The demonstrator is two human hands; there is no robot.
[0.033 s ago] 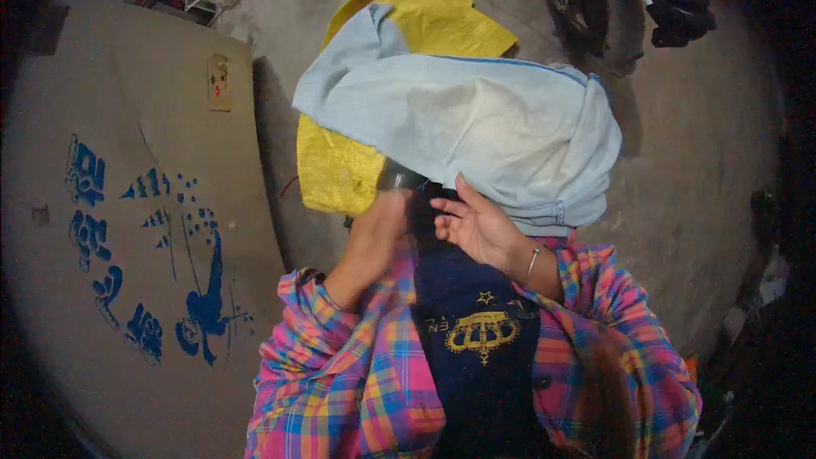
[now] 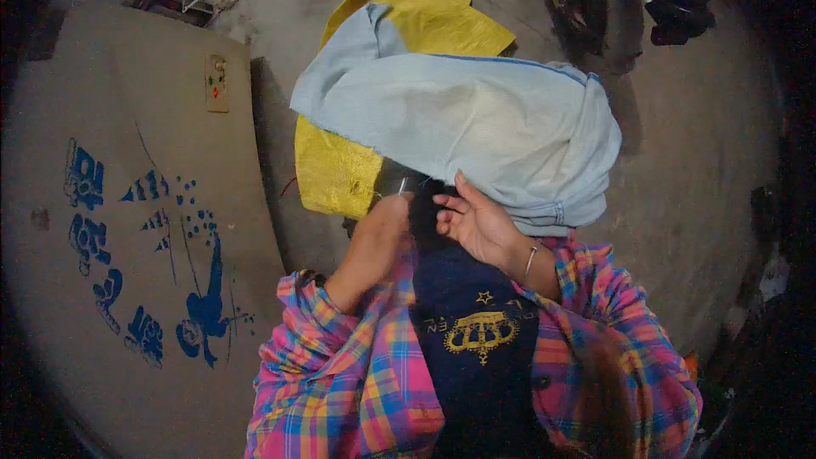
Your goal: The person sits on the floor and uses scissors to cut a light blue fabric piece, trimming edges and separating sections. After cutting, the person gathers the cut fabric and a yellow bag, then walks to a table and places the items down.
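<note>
Cloth (image 2: 493,119), pale blue with a darker blue edge, lies bunched in front of the person, over a yellow sheet (image 2: 340,174). The left hand (image 2: 378,229) is curled around a slim shiny thing (image 2: 403,186), too small to identify. The right hand (image 2: 483,225) holds its fingers apart, half bent, at the near edge; I cannot tell whether they touch. 1 bracelet (image 2: 531,260) circles that wrist.

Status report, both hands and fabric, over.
Left hand gripping slim silvery object, partly hidden. Right hand open, fingers curled. Light-blue denim fabric draped over yellow woven sack.
</note>
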